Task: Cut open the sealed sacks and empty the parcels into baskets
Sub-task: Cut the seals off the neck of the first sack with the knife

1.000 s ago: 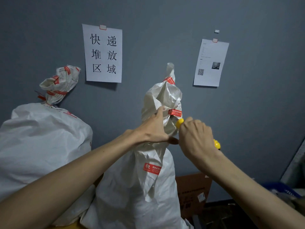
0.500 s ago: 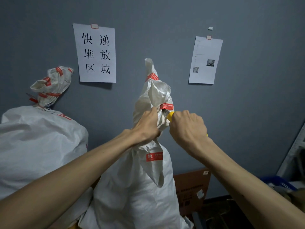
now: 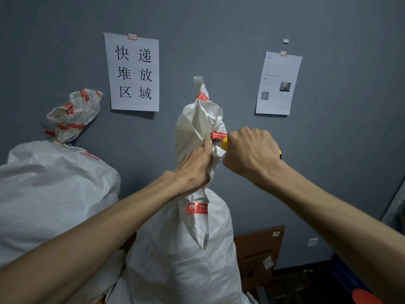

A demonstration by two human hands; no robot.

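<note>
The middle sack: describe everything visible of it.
The middle sack is white woven plastic, full and upright before the grey wall. Its gathered neck rises to a twisted tip, bound by red tape; another red strip sits on the body. The left hand grips the neck; the right hand holds a yellow tool at the tape.

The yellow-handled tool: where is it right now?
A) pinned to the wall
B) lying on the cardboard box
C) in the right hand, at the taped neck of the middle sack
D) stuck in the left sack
C: the right hand grips the yellow-handled tool, its front end by the red tape on the neck of the middle sack, which the left hand holds.
</note>
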